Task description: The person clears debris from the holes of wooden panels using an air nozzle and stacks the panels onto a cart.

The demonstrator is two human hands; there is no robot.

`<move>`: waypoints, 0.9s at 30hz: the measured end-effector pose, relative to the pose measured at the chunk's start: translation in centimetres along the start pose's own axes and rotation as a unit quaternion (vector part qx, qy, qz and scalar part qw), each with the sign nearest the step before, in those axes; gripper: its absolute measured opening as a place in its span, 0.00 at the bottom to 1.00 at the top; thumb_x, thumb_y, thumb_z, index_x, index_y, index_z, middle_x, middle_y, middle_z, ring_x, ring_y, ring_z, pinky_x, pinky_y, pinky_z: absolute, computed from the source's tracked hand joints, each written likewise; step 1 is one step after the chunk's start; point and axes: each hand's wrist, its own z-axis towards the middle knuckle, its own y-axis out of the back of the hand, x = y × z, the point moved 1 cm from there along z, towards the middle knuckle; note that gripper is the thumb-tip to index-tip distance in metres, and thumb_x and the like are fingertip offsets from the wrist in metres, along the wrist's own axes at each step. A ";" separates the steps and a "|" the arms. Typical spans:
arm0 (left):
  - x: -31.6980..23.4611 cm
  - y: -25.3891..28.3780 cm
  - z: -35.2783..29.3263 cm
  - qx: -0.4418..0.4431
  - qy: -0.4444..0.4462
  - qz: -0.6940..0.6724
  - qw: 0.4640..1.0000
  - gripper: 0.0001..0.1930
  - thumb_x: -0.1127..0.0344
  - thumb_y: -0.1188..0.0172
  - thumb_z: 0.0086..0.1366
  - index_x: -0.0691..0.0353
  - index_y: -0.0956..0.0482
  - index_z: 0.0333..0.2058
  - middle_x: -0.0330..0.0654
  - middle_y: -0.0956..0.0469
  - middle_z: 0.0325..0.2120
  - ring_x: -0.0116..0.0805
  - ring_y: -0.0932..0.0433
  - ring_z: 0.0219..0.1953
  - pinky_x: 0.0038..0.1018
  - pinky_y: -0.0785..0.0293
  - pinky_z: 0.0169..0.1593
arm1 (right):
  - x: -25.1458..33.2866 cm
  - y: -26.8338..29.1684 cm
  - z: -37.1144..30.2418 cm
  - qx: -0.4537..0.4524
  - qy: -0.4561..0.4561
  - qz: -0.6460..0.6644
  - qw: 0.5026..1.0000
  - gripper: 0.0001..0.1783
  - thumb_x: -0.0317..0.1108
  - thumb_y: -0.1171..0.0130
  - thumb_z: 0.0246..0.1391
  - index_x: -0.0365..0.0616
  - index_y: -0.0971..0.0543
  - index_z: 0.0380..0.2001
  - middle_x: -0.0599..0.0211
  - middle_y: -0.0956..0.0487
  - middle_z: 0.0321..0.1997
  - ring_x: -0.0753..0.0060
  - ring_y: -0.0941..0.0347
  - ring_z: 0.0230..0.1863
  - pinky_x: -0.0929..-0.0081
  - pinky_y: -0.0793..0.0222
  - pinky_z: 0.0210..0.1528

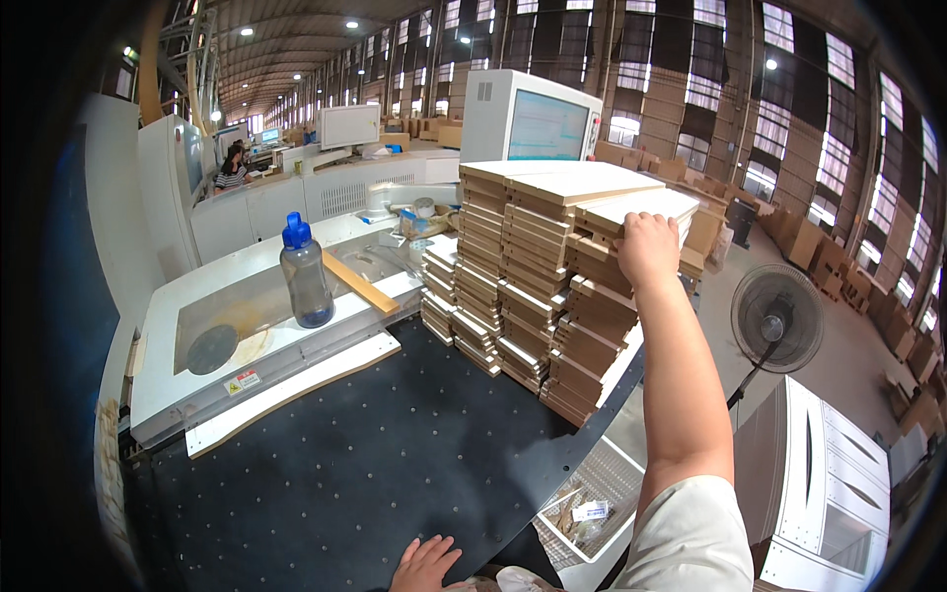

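Observation:
My right hand [648, 249] reaches out to the right-hand stack, its fingers curled over the near edge of the top white board [631, 209] with the thumb at the side. That board lies on a tall pile of narrow panels [538, 296] with white faces and brown edges, stacked in several columns. At the lower edge, my left hand [426, 564] lies with fingers spread by the near side of the black table [335, 474], holding nothing.
A water bottle [308, 276] with a blue cap and a wooden strip [357, 281] are on the white machine [158, 395]. One long white board [296, 393] lies before it. Behind the pile stands a monitor [538, 118]. A fan [776, 318] and white basket [617, 474] are right; a person [233, 170] sits far off.

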 end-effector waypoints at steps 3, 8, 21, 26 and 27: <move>-0.2 0.5 0.2 0.011 0.013 -0.018 1.000 0.34 0.44 0.45 0.54 0.61 0.34 0.54 0.45 0.40 0.59 0.41 0.48 0.64 0.43 0.58 0.66 | -0.4 0.0 0.1 0.022 -0.012 0.020 0.999 0.03 0.28 0.47 0.35 0.45 0.24 0.16 0.60 0.25 0.21 0.59 0.28 0.26 0.66 0.31 0.27; 0.0 -0.2 -0.3 -0.066 -0.054 0.028 0.996 0.32 0.46 0.47 0.56 0.61 0.35 0.54 0.47 0.39 0.58 0.42 0.47 0.63 0.43 0.56 0.65 | -0.4 0.5 0.2 0.077 -0.004 0.020 0.997 0.03 0.29 0.46 0.38 0.46 0.23 0.20 0.62 0.24 0.24 0.60 0.27 0.28 0.66 0.31 0.29; -1.4 2.3 0.4 0.009 0.013 -0.060 0.998 0.30 0.49 0.43 0.54 0.59 0.33 0.52 0.48 0.38 0.57 0.45 0.46 0.63 0.45 0.56 0.65 | -1.5 -1.4 -1.3 0.169 -0.127 0.138 0.968 0.05 0.31 0.41 0.41 0.43 0.24 0.24 0.62 0.24 0.33 0.56 0.31 0.41 0.64 0.33 0.45; -1.1 2.3 0.6 0.000 0.013 -0.066 0.998 0.28 0.50 0.43 0.54 0.59 0.31 0.51 0.49 0.37 0.56 0.45 0.45 0.62 0.45 0.55 0.64 | -1.5 -0.5 -1.0 0.140 -0.081 0.137 0.977 0.02 0.27 0.45 0.41 0.44 0.25 0.23 0.63 0.24 0.31 0.57 0.31 0.38 0.64 0.32 0.42; -1.2 2.2 0.3 0.004 0.015 -0.064 0.998 0.28 0.51 0.42 0.54 0.60 0.31 0.50 0.49 0.36 0.56 0.45 0.44 0.62 0.45 0.54 0.64 | -0.9 0.8 -0.7 0.144 -0.043 0.129 0.980 0.03 0.27 0.46 0.40 0.44 0.26 0.23 0.64 0.25 0.30 0.58 0.31 0.37 0.66 0.32 0.40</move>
